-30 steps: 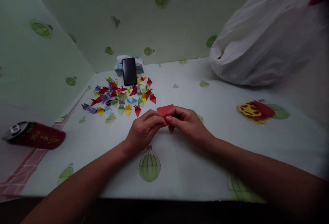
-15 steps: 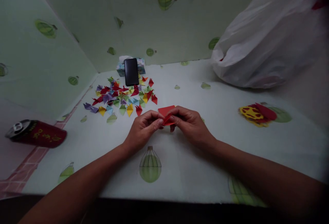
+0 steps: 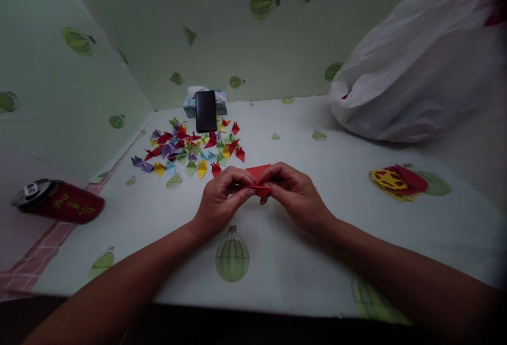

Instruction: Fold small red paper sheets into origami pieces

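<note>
A folded piece of red paper (image 3: 263, 192) is pinched between my two hands above the middle of the table. My left hand (image 3: 224, 195) grips its left side between thumb and fingers, and my right hand (image 3: 295, 192) grips the right side the same way. Just behind the fingers lies a flat red sheet (image 3: 258, 172), partly covered by my hands; whether it joins the folded piece I cannot tell. Many small folded paper figures (image 3: 191, 168) in red, yellow, green, blue and purple are spread beyond my left hand.
A black phone (image 3: 206, 111) leans on a tissue box (image 3: 190, 107) at the back. On the left stands a tilted-looking red can (image 3: 75, 203). A white plastic bag (image 3: 388, 91) fills the back right, with yellow and red cut-outs (image 3: 412, 177) in front of it.
My fingers have shifted on the red paper, and its near edge now lies as a narrow strip between both thumbs. The whole view has moved slightly.
</note>
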A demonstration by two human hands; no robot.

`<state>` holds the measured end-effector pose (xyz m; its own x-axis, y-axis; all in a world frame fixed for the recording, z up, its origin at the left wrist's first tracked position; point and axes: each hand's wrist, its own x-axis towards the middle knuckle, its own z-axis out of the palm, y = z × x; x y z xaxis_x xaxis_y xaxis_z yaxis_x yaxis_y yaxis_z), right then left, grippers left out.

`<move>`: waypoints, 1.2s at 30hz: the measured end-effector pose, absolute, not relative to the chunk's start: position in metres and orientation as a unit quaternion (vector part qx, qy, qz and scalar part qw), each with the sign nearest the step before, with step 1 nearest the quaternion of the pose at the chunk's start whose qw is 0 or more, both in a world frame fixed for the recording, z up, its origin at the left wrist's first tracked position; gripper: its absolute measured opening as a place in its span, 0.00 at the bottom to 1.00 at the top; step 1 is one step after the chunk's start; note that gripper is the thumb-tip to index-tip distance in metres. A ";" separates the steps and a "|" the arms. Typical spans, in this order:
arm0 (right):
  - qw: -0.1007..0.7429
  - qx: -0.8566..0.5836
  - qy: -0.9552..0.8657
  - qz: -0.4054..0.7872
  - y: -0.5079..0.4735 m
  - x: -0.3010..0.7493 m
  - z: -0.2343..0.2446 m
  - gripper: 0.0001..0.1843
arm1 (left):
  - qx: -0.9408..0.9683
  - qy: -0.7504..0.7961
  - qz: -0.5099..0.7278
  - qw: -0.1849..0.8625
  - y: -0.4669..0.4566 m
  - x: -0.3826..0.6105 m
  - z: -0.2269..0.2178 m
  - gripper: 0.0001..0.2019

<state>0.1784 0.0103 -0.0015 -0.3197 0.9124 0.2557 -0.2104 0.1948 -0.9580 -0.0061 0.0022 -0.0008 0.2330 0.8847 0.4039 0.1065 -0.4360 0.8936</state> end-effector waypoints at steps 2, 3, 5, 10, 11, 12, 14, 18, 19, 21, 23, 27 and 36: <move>0.502 -0.290 -0.589 0.563 0.010 0.178 0.000 0.06 | 0.695 0.352 0.505 0.371 0.002 -0.006 0.000 0.02; 0.503 -0.286 -0.592 0.562 0.010 0.178 0.001 0.06 | 0.701 0.347 0.506 0.365 0.002 -0.007 0.000 0.02; 0.505 -0.276 -0.600 0.555 0.009 0.178 0.001 0.07 | 0.709 0.342 0.504 0.356 0.002 -0.007 0.001 0.02; 0.518 -0.271 -0.617 0.528 0.010 0.179 0.000 0.08 | 0.726 0.345 0.492 0.334 0.002 -0.007 0.004 0.01; 0.521 -0.273 -0.622 0.518 0.010 0.180 -0.001 0.08 | 0.732 0.348 0.490 0.321 0.002 -0.007 0.004 0.00; 0.524 -0.275 -0.629 0.504 0.010 0.180 -0.001 0.07 | 0.738 0.352 0.489 0.303 0.002 -0.008 0.004 0.00; 0.528 -0.283 -0.650 0.468 0.010 0.181 -0.001 0.07 | 0.751 0.363 0.486 0.258 0.003 -0.008 0.004 0.01; 0.519 -0.297 -0.695 0.400 0.010 0.183 -0.001 0.09 | 0.771 0.380 0.470 0.200 0.004 -0.009 0.005 0.03; 0.518 -0.298 -0.702 0.388 0.010 0.183 -0.001 0.09 | 0.776 0.378 0.465 0.198 0.004 -0.009 0.005 0.03; 0.520 -0.294 -0.714 0.366 0.010 0.184 -0.002 0.09 | 0.782 0.372 0.458 0.200 0.005 -0.009 0.005 0.03; 0.521 -0.286 -0.725 0.349 0.011 0.184 -0.002 0.10 | 0.786 0.367 0.455 0.202 0.006 -0.009 0.005 0.03; 0.516 -0.280 -0.737 0.336 0.011 0.185 -0.002 0.11 | 0.792 0.356 0.459 0.189 0.007 -0.009 0.004 0.04; 0.514 -0.277 -0.733 0.348 0.012 0.186 -0.005 0.11 | 0.809 0.337 0.450 0.173 0.007 -0.010 0.004 0.07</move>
